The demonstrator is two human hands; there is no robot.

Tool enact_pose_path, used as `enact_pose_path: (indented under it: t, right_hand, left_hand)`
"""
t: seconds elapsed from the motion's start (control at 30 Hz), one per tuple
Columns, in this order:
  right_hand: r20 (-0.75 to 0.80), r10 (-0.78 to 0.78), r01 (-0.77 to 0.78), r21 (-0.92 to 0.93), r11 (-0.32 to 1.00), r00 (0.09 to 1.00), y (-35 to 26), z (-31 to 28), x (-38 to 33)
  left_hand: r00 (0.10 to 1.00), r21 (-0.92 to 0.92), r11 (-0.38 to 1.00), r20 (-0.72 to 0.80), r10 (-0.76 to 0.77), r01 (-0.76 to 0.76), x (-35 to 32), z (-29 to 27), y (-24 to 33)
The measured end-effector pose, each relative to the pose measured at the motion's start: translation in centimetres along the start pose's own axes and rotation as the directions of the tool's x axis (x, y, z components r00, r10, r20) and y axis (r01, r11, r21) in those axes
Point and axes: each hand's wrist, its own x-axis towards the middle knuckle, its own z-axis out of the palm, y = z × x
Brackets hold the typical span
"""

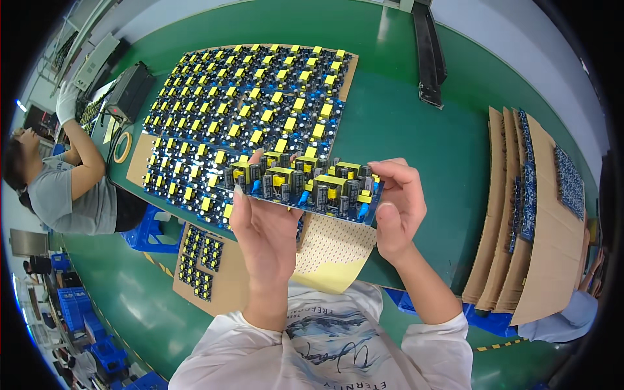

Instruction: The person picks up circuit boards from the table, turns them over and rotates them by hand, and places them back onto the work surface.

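Note:
Between my two hands I hold a blue circuit board panel [305, 184], raised over the near edge of the green table and tilted so its parts show. Black capacitors, yellow transformers and small blue parts stand on it. My left hand [266, 227] grips its left end, thumb at the front edge and the other fingers mostly hidden beneath and behind. My right hand [401, 205] pinches the right end between thumb and fingers. Just beyond the panel, rows of similar circuit boards [240, 110] cover a cardboard sheet.
Cardboard sheets [504, 214] with more boards are stacked at the right. A yellow dotted sheet [335, 253] hangs over the near edge. Lower left, several boards lie on cardboard [224, 266]. A co-worker [65, 169] sits at the left near a black box [130, 91] and tape roll [122, 148].

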Motion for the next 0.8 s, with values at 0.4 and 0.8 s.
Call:
enact_pose_path:
  t: [0.4,0.8]
  right_hand:
    - [0.030,0.025,-0.023,-0.088,0.996,0.999,-0.30,-0.07,-0.24]
    - [-0.029,0.114,-0.115,-0.048,0.992,0.993,-0.46,0.08,0.04]
  left_hand:
    - [0.999,-0.055,0.998,0.015,0.035,-0.034,-0.31,0.38,0.22]
    - [0.997,0.118,0.990,0.028,0.070,-0.073,-0.28,0.30,0.00]
